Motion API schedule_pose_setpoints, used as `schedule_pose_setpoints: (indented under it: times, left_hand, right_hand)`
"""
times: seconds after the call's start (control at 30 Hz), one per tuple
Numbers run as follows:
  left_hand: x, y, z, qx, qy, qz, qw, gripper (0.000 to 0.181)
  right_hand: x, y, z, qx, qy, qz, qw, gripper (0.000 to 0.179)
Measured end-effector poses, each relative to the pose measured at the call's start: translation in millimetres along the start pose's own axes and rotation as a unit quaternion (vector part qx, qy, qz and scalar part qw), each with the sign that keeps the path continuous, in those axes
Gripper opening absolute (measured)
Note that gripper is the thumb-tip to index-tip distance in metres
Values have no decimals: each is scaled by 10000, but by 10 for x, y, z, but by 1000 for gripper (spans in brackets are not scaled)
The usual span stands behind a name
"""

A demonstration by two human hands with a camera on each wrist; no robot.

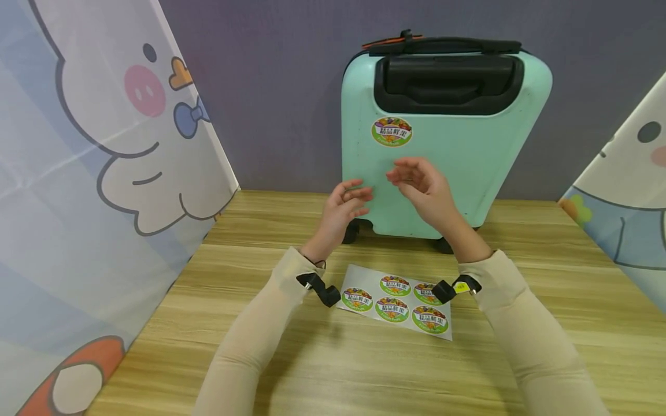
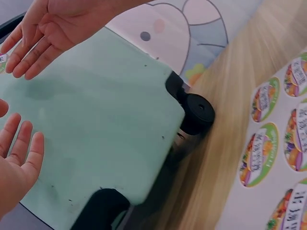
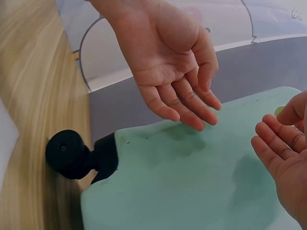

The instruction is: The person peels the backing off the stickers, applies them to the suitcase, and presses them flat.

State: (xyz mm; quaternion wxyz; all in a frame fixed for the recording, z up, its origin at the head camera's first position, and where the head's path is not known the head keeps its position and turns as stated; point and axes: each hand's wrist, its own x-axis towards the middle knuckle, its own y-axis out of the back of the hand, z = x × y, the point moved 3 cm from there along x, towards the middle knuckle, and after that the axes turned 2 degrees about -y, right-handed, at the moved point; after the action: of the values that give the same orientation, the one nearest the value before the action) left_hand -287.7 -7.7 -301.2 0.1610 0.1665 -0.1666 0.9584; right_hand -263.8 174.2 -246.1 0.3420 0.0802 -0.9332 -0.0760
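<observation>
A mint-green suitcase stands upright on its black wheels, with one oval fruit sticker on its upper left front. My left hand is at the suitcase's lower left, fingers loosely bent and holding nothing. Below and right of that sticker, my right hand is held in front of the panel, its fingers relaxed and the palm bare. Whether any fingertip touches the shell is hard to tell. In the left wrist view, the white sticker sheet lies on the table, bearing several similar fruit stickers.
The wooden table carries the suitcase and the sheet. Behind is a grey wall. Cartoon-printed cloths flank both sides. A black handle is recessed in the suitcase top. Each wrist wears a black camera mount.
</observation>
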Motion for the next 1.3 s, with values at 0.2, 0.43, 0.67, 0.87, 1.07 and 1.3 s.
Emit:
schedule_pose_setpoints:
  times: [0.2,0.43,0.67,0.87,1.07,1.3]
  left_hand:
    - [-80,8,-90,229,87,-264,9994,40]
    - [-156,31,-244,465,291,-416,9976,41]
    - [-249,62,-382,585,541,-641,9948,43]
    - [-313,82,-490,1039,910,-680,9881,40]
    - [-365,87,-573,1900,1256,-872,9698,38]
    - [-405,84,-664,2362,1226,-1094,9577,36]
  right_hand:
    - [-128,14,65,-45,-47,-56,10000,32]
    - [-297,17,159,-269,-175,-223,9992,31]
    - [-460,26,275,-326,-309,-368,9983,31]
    - [-594,25,362,-484,-549,-544,9958,31]
    - [-733,26,453,-678,-852,-734,9913,32]
    - [-870,21,546,-806,-954,-870,9883,31]
